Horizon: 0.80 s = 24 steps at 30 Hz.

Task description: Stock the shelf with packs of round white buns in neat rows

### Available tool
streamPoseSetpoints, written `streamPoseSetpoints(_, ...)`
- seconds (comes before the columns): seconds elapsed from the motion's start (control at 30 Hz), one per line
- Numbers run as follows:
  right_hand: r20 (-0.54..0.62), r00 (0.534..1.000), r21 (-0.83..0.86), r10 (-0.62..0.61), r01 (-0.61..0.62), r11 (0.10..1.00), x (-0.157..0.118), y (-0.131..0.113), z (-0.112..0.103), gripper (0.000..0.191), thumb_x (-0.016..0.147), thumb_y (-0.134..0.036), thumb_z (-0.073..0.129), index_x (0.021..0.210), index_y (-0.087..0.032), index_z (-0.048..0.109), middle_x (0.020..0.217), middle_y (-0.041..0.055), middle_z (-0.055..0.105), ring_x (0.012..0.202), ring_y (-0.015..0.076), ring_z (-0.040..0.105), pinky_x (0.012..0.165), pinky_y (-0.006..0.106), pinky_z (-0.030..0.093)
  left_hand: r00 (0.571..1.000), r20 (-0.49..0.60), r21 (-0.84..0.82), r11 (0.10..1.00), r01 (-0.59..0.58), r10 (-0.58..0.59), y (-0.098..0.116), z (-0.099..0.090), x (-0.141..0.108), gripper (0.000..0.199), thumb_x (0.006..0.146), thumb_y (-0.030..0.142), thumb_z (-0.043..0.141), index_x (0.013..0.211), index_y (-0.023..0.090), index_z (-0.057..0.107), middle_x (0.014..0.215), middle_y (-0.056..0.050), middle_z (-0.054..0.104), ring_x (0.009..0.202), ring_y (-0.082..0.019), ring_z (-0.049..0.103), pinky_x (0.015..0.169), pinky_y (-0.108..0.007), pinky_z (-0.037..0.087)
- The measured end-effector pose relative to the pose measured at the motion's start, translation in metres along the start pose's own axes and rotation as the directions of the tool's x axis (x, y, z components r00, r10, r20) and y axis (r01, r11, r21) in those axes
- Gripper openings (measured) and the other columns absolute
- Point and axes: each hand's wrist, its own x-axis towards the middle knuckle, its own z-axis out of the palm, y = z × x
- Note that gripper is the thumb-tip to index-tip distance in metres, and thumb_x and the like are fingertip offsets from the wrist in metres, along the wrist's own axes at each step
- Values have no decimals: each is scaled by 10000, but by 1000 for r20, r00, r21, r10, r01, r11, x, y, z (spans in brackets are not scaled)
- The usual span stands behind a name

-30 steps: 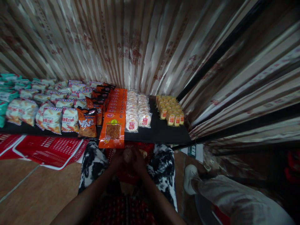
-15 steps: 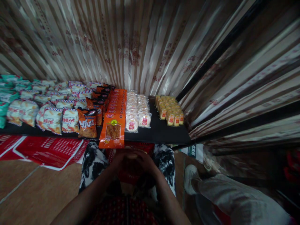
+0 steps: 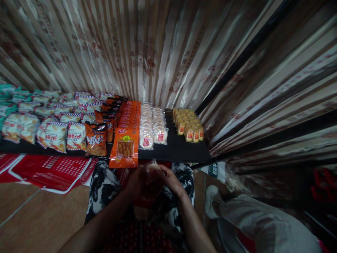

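Observation:
Just below the front edge of the black shelf (image 3: pixel 173 151), between my knees, a small clear-wrapped round cake (image 3: pixel 152 167) is held between my two hands. My left hand (image 3: pixel 136 181) wraps its left side, its fingers dark and partly hidden. My right hand (image 3: pixel 170 178) curls over from the right, fingers closed on the wrapper. Similar white wrapped cakes (image 3: pixel 153 135) stand in two rows on the shelf right above. Left of them lie overlapping orange snack packets (image 3: pixel 123 149). Yellow wrapped cakes (image 3: pixel 194 135) sit farther right.
Orange chip bags (image 3: pixel 96 140), white snack bags (image 3: pixel 54 135) and green bags (image 3: pixel 10 109) fill the shelf's left. A red basket (image 3: pixel 56 168) lies below. Another person's leg (image 3: pixel 250 211) is at the right. A striped curtain (image 3: pixel 126 45) hangs behind.
Both hands have risen slightly, bringing the wrapped cake up into clearer view. My right hand has shifted a little to the right. The view has moved slightly; the shelf goods look unchanged.

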Motion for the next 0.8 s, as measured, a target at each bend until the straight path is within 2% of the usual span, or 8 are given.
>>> streamPoseSetpoints(0.07, -20, 1000, 54, 1, 0, 999, -1, -2, -2, 457, 797, -538, 520, 1075, -188, 615, 974, 44, 674, 915, 207, 605, 818, 329, 478, 1000, 18, -9, 1000, -24, 24, 0, 4, -3, 345, 896, 392, 358, 843, 144, 591, 607, -29, 631, 561, -135, 614, 538, -232, 463)
streamPoseSetpoints(0.17, -45, 999, 165, 15, -8, 986, -2, -4, -5, 481, 787, -552, 531, 1110, -200, 587, 954, 44, 673, 871, 199, 614, 797, 327, 485, 993, 57, 47, 993, -110, 107, -1, 11, -6, 305, 825, 425, 482, 786, 141, 588, 635, -29, 633, 580, -135, 615, 558, -234, 470)
streamPoseSetpoints(0.27, -65, 997, 244, 38, -21, 969, -3, -7, -5, 500, 769, -551, 555, 1140, -216, 557, 955, 41, 670, 833, 190, 622, 770, 315, 490, 968, 121, 246, 938, -244, 220, 1, 19, -9, 276, 721, 412, 605, 813, 152, 600, 662, -9, 644, 570, -126, 600, 537, -220, 453)
streamPoseSetpoints(0.37, -75, 997, 269, 18, 3, 963, -3, -10, -4, 480, 773, -545, 554, 1128, -222, 557, 979, 43, 665, 860, 189, 619, 788, 312, 488, 953, 78, 447, 843, -297, 294, 9, 28, -12, 209, 712, 351, 589, 802, 163, 603, 606, 16, 625, 518, -117, 566, 497, -210, 421)
streamPoseSetpoints(0.43, -92, 996, 248, -7, 30, 968, -3, -12, -5, 455, 781, -544, 545, 1098, -220, 576, 972, 44, 665, 882, 194, 614, 809, 317, 484, 937, 51, 523, 790, -320, 346, 15, 34, -12, 164, 718, 307, 555, 789, 165, 598, 589, 24, 614, 508, -118, 554, 492, -211, 415)
streamPoseSetpoints(0.5, -138, 990, 181, -22, 47, 982, -1, -13, -8, 440, 780, -549, 542, 1057, -213, 605, 929, 42, 666, 870, 199, 609, 797, 320, 487, 913, 83, 564, 736, -374, 400, 21, 38, -10, 163, 725, 294, 529, 789, 163, 602, 611, 19, 620, 533, -126, 561, 510, -217, 422)
streamPoseSetpoints(0.67, -346, 929, -143, -136, 91, 986, 6, -11, -21, 362, 756, -529, 567, 864, -206, 690, 835, 41, 613, 785, 182, 561, 692, 277, 465, 848, 167, 636, 602, -482, 502, 30, 47, -1, 184, 759, 277, 490, 821, 161, 617, 711, -8, 635, 666, -142, 587, 605, -219, 443)
streamPoseSetpoints(0.8, -373, 919, -122, -126, 86, 989, 15, -15, -28, 356, 733, -516, 582, 855, -197, 682, 802, 34, 605, 716, 165, 538, 659, 268, 446, 816, 200, 755, 445, -482, 543, 36, 54, 7, 205, 797, 278, 463, 859, 172, 628, 702, -1, 597, 651, -131, 554, 616, -220, 432)
